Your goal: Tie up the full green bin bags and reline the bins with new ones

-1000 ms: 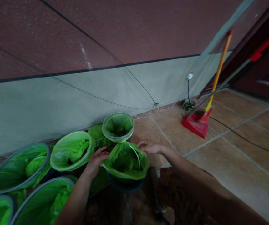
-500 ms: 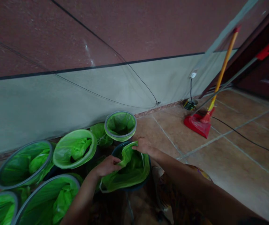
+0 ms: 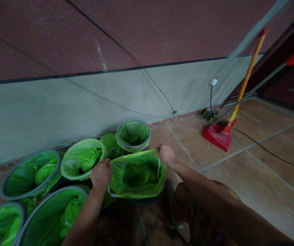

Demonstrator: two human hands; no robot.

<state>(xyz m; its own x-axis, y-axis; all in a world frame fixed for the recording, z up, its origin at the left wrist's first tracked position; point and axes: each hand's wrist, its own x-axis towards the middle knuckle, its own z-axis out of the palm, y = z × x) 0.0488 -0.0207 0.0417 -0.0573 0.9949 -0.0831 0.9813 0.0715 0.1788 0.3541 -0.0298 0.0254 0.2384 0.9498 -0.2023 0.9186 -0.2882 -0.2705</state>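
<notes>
A thin green garbage bag [image 3: 136,189] is stretched wide between my hands, its mouth facing up. My left hand [image 3: 101,175] grips the bag's far left corner, fingers closed on the rim. At the far right corner my right hand [image 3: 165,154] pinches the same edge. White drawstring loops hang at both sides of the mouth. Under the bag, a dark trash bin [image 3: 147,201] shows only a sliver of its side. Just beyond it stands a small lined bin [image 3: 133,135] with a grey rim ring.
To the left stand several bins lined with green bags, including a pale-rimmed bin [image 3: 68,167] and a grey-rimmed bin [image 3: 7,184]. A red dustpan [image 3: 217,137] and a broom with a yellow handle [image 3: 248,77] stand right. A black cable [image 3: 270,149] crosses the tiled floor.
My hands have moved apart, the left one leftward and the right one slightly up and right. The bag's bunched far edge is now pulled straight and its mouth is wider.
</notes>
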